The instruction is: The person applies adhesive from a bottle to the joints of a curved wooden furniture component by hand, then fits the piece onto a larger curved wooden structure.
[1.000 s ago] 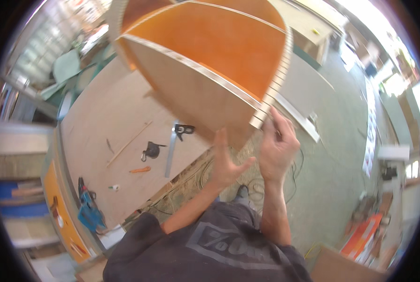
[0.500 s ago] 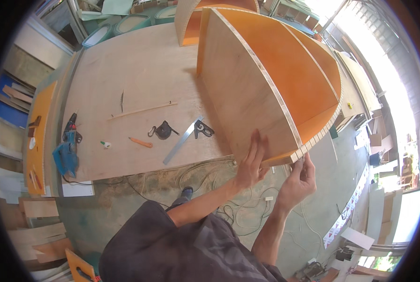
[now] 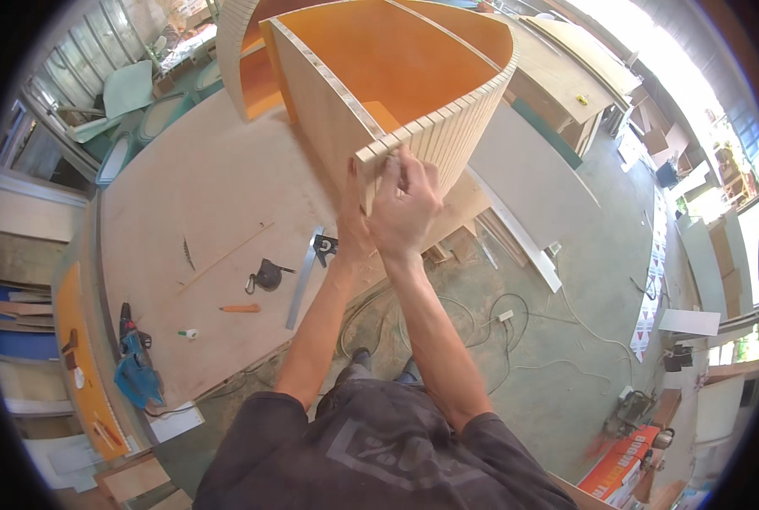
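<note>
Indoors, tools [image 3: 269,274] on tabletop [image 3: 184,178], greenish floor [image 3: 566,340], left fingers [image 3: 352,185] extended, right fingers [image 3: 412,172] bunched at slatted shell [image 3: 458,140], grip unclear

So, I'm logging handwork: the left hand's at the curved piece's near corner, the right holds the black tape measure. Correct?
Not quite: the head view shows the black tape measure lying on the board, the right hand at the curved piece.

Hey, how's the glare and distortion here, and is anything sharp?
In the head view, glare washes out the upper right; the table looks bent along its left edge; the front box looks sharp enough to show its grooves.
</note>
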`<state>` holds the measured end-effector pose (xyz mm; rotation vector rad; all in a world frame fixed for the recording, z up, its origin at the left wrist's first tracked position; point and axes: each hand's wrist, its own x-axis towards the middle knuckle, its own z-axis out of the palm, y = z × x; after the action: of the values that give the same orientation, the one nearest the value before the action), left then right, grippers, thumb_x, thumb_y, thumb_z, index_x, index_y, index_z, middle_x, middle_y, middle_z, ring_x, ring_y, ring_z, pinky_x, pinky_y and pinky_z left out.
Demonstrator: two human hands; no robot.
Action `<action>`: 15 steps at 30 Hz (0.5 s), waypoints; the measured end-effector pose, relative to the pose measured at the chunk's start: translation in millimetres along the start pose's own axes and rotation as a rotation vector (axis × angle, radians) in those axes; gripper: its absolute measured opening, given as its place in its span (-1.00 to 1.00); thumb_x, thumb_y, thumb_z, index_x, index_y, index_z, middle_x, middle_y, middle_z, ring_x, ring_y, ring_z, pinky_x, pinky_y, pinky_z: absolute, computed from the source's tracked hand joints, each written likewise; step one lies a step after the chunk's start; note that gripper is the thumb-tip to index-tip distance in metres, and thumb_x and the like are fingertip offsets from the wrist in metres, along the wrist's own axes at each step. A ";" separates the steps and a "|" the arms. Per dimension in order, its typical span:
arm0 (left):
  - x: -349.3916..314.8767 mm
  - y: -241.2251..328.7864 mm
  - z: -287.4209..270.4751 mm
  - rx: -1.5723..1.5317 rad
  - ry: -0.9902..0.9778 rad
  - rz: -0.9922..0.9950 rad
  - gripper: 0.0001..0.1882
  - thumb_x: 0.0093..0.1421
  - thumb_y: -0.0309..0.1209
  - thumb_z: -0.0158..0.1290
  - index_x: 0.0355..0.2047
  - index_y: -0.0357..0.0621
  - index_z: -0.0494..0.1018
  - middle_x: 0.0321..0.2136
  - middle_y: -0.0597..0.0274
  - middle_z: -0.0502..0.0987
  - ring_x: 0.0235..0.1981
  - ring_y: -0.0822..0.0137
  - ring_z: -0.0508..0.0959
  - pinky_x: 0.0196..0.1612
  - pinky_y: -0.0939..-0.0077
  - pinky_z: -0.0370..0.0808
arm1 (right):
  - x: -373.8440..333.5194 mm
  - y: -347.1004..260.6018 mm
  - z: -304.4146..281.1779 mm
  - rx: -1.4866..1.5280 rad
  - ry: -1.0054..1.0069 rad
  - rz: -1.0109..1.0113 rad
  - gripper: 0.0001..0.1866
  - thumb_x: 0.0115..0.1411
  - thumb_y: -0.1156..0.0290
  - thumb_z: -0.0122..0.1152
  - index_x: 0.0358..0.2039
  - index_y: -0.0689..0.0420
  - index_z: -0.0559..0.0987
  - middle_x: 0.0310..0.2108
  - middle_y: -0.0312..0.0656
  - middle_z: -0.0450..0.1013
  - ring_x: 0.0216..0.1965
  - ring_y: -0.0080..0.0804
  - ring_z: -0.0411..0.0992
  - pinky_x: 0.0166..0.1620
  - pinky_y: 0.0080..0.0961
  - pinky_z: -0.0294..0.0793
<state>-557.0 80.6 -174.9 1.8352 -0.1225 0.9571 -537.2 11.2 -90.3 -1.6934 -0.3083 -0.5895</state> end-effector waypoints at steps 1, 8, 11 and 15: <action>7.2 5.4 -8.1 -0.038 -0.006 -0.028 -0.19 0.34 -0.14 0.15 0.45 -0.20 0.10 0.37 -0.13 0.26 0.40 -0.08 0.26 0.41 0.16 0.24 | -1.4 -0.9 9.4 0.009 0.004 -0.013 -0.70 0.34 0.48 0.17 0.03 0.34 0.61 -0.22 0.07 0.49 -0.27 -0.07 0.54 -0.22 -0.24 0.55; 1.7 -44.0 -56.4 0.170 -0.249 -0.315 -0.15 0.21 -0.23 0.25 0.41 -0.19 0.13 0.29 -0.12 0.36 0.31 -0.08 0.37 0.34 0.19 0.33 | -18.7 -2.8 42.4 -0.039 0.056 -0.140 -0.67 0.35 0.50 0.09 0.07 0.31 0.62 -0.26 0.00 0.48 -0.28 -0.15 0.56 -0.19 -0.32 0.55; -37.3 -76.0 -73.4 0.353 -0.310 -0.320 -0.12 0.20 -0.18 0.24 0.45 -0.06 0.11 0.32 -0.14 0.32 0.32 -0.14 0.33 0.36 0.16 0.31 | -12.5 6.5 32.9 0.007 -0.002 -0.082 -0.67 0.34 0.49 0.12 0.07 0.30 0.63 -0.25 0.03 0.51 -0.25 -0.12 0.57 -0.14 -0.30 0.55; -126.7 -172.3 -100.5 0.714 -0.512 -0.520 -0.15 0.24 -0.14 0.18 0.48 0.11 0.09 0.40 -0.08 0.22 0.40 -0.15 0.21 0.42 0.01 0.20 | -17.6 -4.1 32.9 -0.057 -0.043 -0.001 -0.69 0.34 0.48 0.17 0.04 0.28 0.64 -0.20 0.02 0.56 -0.21 -0.20 0.59 -0.11 -0.34 0.55</action>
<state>-615.7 203.3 -368.2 2.5565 0.4212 0.1374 -547.0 46.1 -100.2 -1.7631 -0.3260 -0.5683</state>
